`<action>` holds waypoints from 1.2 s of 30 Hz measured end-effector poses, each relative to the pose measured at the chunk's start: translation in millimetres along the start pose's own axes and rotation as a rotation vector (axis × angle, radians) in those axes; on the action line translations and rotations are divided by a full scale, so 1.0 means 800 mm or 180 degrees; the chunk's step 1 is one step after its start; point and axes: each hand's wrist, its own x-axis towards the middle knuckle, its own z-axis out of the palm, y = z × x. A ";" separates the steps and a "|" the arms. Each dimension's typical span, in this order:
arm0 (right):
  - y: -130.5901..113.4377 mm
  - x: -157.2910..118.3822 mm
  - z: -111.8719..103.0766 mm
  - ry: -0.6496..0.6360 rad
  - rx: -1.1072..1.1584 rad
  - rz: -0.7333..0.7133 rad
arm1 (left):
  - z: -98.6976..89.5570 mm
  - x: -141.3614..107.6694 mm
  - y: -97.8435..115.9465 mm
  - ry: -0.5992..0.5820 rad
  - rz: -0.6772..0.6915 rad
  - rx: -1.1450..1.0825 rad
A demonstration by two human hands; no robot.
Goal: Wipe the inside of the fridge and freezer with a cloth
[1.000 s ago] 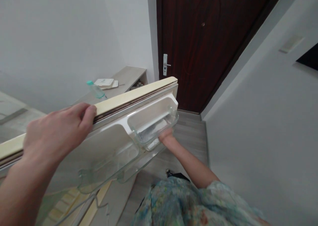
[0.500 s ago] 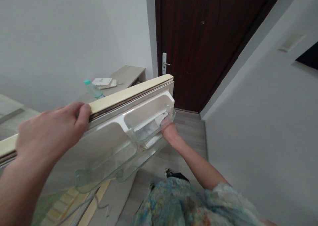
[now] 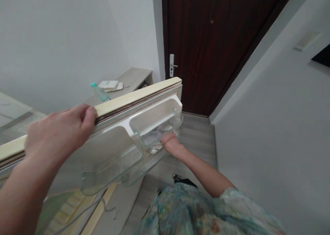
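My left hand [image 3: 60, 133] is closed round the cream top edge of a refrigerator door [image 3: 139, 96], its thumb resting on the near side. The door stands open and runs slantwise across the view, with its white inner face toward me. Clear shelf bins [image 3: 157, 133] are fixed to that face. My right hand [image 3: 171, 143] reaches in at the upper bin, near the door's free end. Its fingers are partly hidden behind the clear plastic. Crumpled whitish material, like a white cloth [image 3: 167, 127], shows at the fingers; its exact kind is unclear.
A bottle with a green cap [image 3: 100, 92] and white boxes [image 3: 110, 85] sit on a low cabinet [image 3: 135, 76] beyond the door. A grey cord [image 3: 85, 212] hangs below at left. A dark red entrance door [image 3: 196, 56] closes off the far end; a wall [image 3: 263, 125] stands at right.
My right hand has moved slightly left and down along the clear bin, with the whitish material. My left hand keeps its grip on the refrigerator door. The view has shifted slightly.
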 end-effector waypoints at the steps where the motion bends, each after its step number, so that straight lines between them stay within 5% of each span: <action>1: -0.004 -0.005 -0.002 -0.0080 -0.0072 -0.0102 | 0.001 0.001 -0.001 -0.0016 0.0004 0.0004; 5: -0.026 -0.027 -0.009 -0.0377 -0.0254 -0.0534 | 0.002 0.002 -0.001 -0.0065 0.0029 0.0012; 9: -0.047 -0.027 -0.004 -0.0257 -0.0291 -0.0785 | -0.006 -0.003 0.005 0.0006 -0.0023 0.0020; 18: 0.005 -0.027 -0.026 -0.0358 -0.0764 0.0231 | -0.021 -0.009 0.015 -0.0115 -0.0053 -0.0029; 25: -0.031 -0.046 0.000 -0.0223 -0.0243 -0.0579 | -0.016 -0.007 0.008 -0.0151 0.0010 -0.0008; 31: 0.024 -0.052 -0.045 -0.0189 -0.0711 0.0215 | -0.014 -0.006 0.009 -0.0096 0.0020 -0.0031; 36: 0.027 -0.038 -0.041 0.0076 -0.0788 0.0311 | -0.016 -0.006 0.010 -0.0167 0.0053 -0.0021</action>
